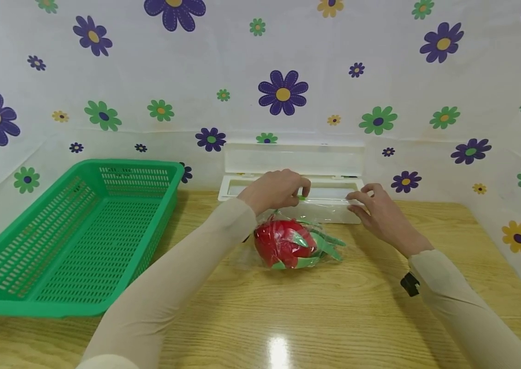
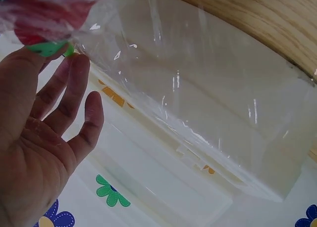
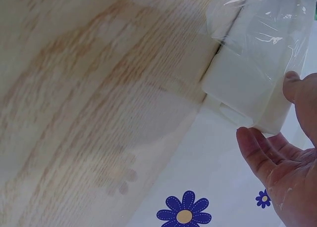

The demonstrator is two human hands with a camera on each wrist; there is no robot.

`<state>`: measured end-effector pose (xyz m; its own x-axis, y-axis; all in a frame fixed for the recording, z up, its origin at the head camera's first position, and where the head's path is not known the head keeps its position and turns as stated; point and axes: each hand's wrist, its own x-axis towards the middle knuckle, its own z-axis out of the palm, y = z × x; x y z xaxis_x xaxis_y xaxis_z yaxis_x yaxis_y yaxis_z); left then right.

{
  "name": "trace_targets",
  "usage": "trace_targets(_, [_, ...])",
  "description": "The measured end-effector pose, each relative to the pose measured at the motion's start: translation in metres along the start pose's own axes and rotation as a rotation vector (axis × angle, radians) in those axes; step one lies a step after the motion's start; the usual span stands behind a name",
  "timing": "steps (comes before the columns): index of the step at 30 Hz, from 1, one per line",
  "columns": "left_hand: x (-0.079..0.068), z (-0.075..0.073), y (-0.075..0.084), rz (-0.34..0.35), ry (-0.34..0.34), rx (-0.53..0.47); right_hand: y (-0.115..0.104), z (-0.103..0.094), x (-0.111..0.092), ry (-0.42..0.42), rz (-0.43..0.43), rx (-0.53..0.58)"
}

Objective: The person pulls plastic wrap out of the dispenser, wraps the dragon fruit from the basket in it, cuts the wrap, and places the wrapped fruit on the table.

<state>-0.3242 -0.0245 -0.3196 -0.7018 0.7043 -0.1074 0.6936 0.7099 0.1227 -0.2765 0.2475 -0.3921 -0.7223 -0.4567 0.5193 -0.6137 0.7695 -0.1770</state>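
A long white cling film dispenser (image 1: 329,212) stands against the back cloth with its lid (image 1: 295,159) raised. Clear film (image 2: 163,54) hangs over its front. Just before it lies a red dragon fruit with green leaf tips (image 1: 283,243), covered in clear film. My left hand (image 1: 274,190) reaches over the fruit and pinches a small green slider (image 1: 303,197) on the dispenser's front edge; its thumb is mostly hidden. At the dispenser's right end, my right hand (image 1: 382,215) grips the corner, thumb on one side and fingers on the other (image 3: 292,148).
A green perforated plastic basket (image 1: 76,309) stands at the left of the wooden table (image 1: 316,318). White cloth with printed flowers (image 1: 242,56) hangs behind and at the sides. The raised lid leans close to the cloth.
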Motion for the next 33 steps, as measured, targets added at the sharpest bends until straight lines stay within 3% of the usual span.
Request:
trace_targets(10, [-0.006, 0.010, -0.002, 0.097, 0.104, 0.133, 0.000, 0.001, -0.001, 0.021, -0.027, 0.002])
trace_targets(16, [-0.006, 0.012, -0.005, 0.123, 0.119, 0.147, -0.001, 0.000, 0.000, 0.020, -0.025, -0.001])
trace_targets(20, [-0.004, 0.013, -0.005, 0.120, 0.119, 0.150, -0.001, 0.000, -0.001, 0.013, -0.012, 0.000])
trace_targets(33, [-0.007, 0.013, -0.004, 0.021, 0.108, 0.185, 0.001, 0.002, -0.001, 0.041, -0.042, -0.005])
